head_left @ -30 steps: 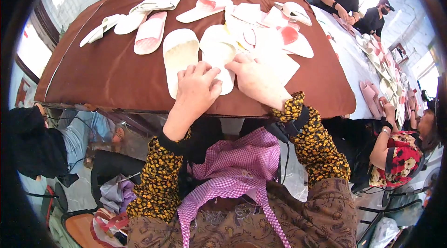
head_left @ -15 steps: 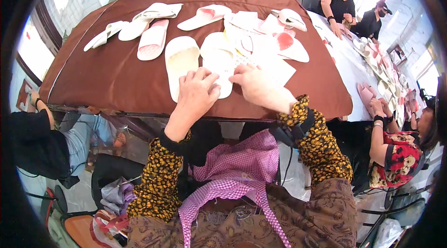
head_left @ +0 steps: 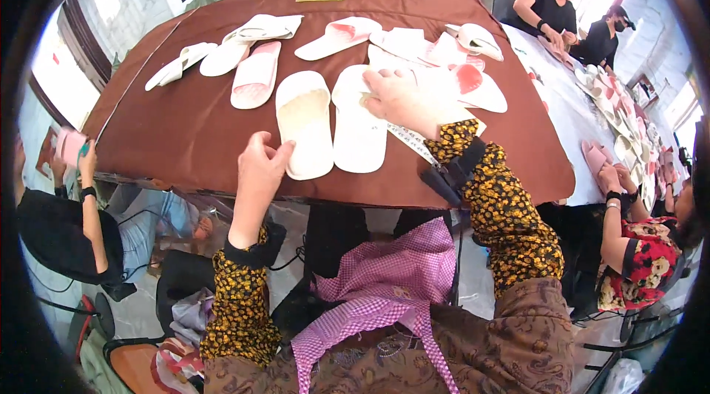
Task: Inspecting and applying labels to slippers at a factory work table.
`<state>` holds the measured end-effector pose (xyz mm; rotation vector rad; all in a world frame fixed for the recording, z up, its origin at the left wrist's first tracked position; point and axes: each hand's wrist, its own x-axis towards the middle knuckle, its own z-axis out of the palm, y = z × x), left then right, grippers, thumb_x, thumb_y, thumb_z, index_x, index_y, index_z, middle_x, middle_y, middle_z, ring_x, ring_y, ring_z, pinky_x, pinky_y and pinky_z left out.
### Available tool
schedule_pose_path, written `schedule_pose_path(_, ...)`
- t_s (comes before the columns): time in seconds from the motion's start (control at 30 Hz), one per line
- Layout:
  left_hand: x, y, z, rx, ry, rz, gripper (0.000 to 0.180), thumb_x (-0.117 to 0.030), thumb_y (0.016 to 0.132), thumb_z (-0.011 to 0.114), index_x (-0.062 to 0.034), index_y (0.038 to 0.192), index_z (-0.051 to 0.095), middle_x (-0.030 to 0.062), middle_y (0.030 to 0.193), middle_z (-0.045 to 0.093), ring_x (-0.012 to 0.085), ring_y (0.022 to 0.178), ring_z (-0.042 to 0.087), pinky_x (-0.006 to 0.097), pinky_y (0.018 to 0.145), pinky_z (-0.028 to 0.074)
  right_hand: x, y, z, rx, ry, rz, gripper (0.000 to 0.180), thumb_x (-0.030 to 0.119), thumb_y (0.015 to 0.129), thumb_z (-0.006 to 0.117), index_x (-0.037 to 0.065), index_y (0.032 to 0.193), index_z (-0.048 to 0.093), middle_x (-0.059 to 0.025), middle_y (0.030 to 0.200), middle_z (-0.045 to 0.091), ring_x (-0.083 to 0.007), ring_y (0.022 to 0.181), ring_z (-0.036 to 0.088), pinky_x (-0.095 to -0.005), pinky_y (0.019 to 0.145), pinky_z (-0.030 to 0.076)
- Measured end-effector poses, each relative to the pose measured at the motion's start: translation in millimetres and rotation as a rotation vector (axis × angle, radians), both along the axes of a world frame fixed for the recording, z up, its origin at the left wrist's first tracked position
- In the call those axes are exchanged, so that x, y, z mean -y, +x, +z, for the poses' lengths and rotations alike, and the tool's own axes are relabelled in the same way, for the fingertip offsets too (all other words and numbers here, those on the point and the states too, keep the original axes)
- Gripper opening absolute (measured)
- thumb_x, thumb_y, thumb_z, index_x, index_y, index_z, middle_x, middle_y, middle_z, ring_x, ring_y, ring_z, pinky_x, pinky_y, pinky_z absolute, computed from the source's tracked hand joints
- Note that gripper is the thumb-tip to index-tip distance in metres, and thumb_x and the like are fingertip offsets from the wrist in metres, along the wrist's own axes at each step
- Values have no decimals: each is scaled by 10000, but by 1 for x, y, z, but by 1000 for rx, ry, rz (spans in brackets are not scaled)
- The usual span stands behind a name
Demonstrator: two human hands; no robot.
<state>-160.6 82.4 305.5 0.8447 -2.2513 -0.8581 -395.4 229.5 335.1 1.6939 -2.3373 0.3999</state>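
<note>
Brown-covered table carried the white slipper, long axis about 12-to-6, strap end at 12, sole running off toward 6–7 o'clock from the right fingers. Second white slipper lay roughly parallel, just beside it at 9. Right hand was nearer, over the first one's 1 o'clock side, fingers bent close together at the strap, pinch or plain touch couldn't tell, while left hand sat at 8 from the pair, thumb apart from curled fingers, tip at the second slipper's edge, nothing gripped.
</note>
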Motion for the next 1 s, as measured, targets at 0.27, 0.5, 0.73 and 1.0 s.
schedule_pose_path(0.27,-28,8,-2,-313,677,-159,685,-103,846,629,170,1369,282,121,886,635,139,705,603,250,573,508,1,21,-7,-396,-177,-53,352,178,832,574,76,1166,528,-266,1167,512,-392,1049,547,-501,865,456)
schedule_pose_path(0.5,-37,32,-10,-430,1086,-264,272,-139,893,585,46,1091,563,97,903,655,150,683,631,272,562,517,-16,62,3,50,53,131,363,73,804,557,44,1159,490,-280,1088,526,-417,979,569,-473,823,501)
schedule_pose_path(0.73,-29,62,-22,-365,1255,-318,312,-89,886,568,22,1168,494,141,934,658,215,668,660,302,513,523,-25,53,7,596,55,304,585,268,832,653,32,1336,472,-244,1186,521,-377,1053,563,-399,888,465)
schedule_pose_path(1.0,-38,68,-24,-509,1210,-288,404,-55,885,547,-12,1259,402,196,1009,645,304,742,680,378,588,576,-50,54,13,608,-77,136,703,319,738,755,1,1307,492,-192,1156,531,-261,961,573,-338,867,468)
